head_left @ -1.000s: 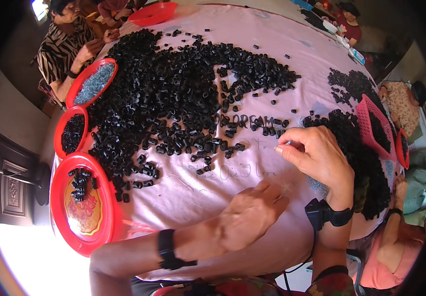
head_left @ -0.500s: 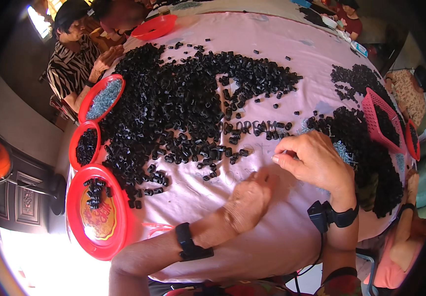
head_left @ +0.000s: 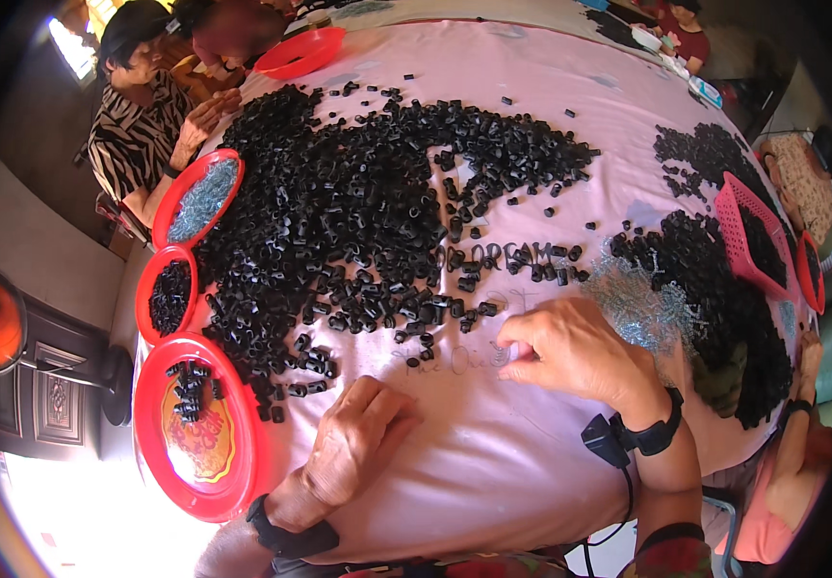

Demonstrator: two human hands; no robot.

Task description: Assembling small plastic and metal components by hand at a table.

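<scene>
My left hand [head_left: 353, 438] is over the pink cloth near the front, its fingers curled inward; whatever may be inside them is hidden. My right hand [head_left: 575, 349] hovers to the right of it, thumb and forefinger brought together, and any small part between them is too small to make out. Just beyond the right hand lies a loose heap of thin silvery metal springs [head_left: 639, 301]. A broad pile of small black plastic pieces [head_left: 339, 207] spreads over the cloth beyond my left hand. A red plate [head_left: 151, 438] at the left front carries a small cluster of similar black pieces [head_left: 193, 387].
Red dishes of black bits [head_left: 169, 297] and of springs [head_left: 204, 202] line the left edge. A pink basket [head_left: 732, 220] stands among more black pieces [head_left: 705, 279] at right. Co-workers sit around the pink cloth [head_left: 493, 482]. A cable hangs from my right wristband [head_left: 652, 435].
My left hand has moved left and nearer to me, away from the right hand. My right hand has come left and slightly nearer, uncovering the spring heap.
</scene>
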